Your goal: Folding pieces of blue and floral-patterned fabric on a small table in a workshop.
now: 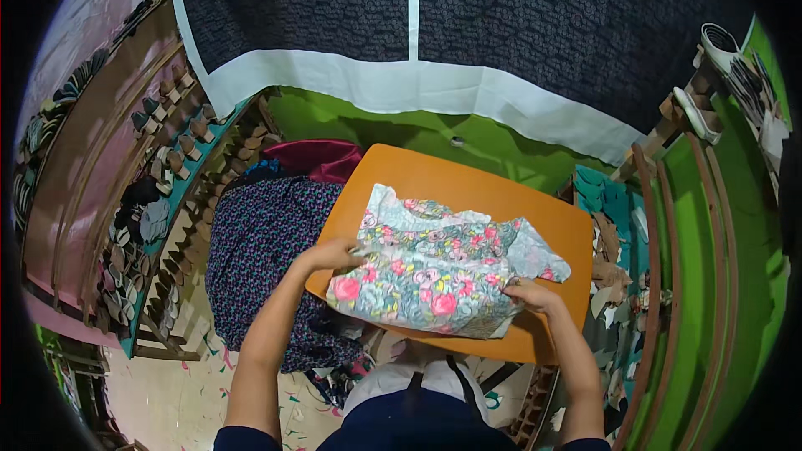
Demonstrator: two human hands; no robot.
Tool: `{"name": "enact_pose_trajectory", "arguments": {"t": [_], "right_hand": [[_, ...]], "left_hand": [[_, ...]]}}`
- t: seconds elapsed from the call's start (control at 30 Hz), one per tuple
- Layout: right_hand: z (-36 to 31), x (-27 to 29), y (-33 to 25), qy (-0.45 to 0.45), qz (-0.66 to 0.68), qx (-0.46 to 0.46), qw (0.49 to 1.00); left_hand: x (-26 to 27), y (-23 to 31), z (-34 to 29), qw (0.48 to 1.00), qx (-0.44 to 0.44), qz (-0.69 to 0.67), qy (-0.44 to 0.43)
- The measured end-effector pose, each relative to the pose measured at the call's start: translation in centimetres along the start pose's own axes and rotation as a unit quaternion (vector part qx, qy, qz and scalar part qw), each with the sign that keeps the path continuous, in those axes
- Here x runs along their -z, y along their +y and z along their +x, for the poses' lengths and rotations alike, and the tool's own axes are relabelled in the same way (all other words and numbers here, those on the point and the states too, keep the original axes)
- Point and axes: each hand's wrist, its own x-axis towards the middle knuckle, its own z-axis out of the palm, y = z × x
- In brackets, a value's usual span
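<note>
A floral garment [434, 284] with pink, yellow and grey-green flowers lies across the orange tabletop [468, 171] in front of me. Its near part is spread fairly smooth and hangs slightly over the front edge. The far part is bunched, with paler cloth showing at the folds. At its left side my left hand [332, 255] is closed, fingertips gripping the cloth. My right hand [530, 293] pinches the right side, a little nearer to me. Parts of the fingertips on both hands are hidden by the fabric.
Dark patterned fabric [263, 259] is heaped left of the table, with maroon cloth [317, 159] behind it. Racks of shoe-shaped pieces [180, 150] stand at left; shelves with scraps [614, 259] stand at right. A dark curtain [535, 17] hangs ahead. Scraps litter the floor [192, 401].
</note>
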Motion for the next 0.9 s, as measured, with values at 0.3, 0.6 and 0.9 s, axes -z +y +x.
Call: {"name": "enact_pose_trajectory", "arguments": {"t": [0.3, 0.6, 0.9], "right_hand": [[9.9, 3.5, -3.8, 0.147, 0.157, 0.149, 0.965], [17.8, 8.3, -2.8, 0.237, 0.104, 0.204, 0.944], [20.0, 10.0, -4.2, 0.263, 0.010, 0.250, 0.932]], "left_hand": [[1.7, 1.9, 11.6, 0.916, -0.016, 0.126, 0.382], [-2.1, -3.1, 17.1, 0.801, 0.026, 0.051, 0.597], [-8.3, -1.1, 6.7, 0.861, 0.095, -0.198, 0.458]]}}
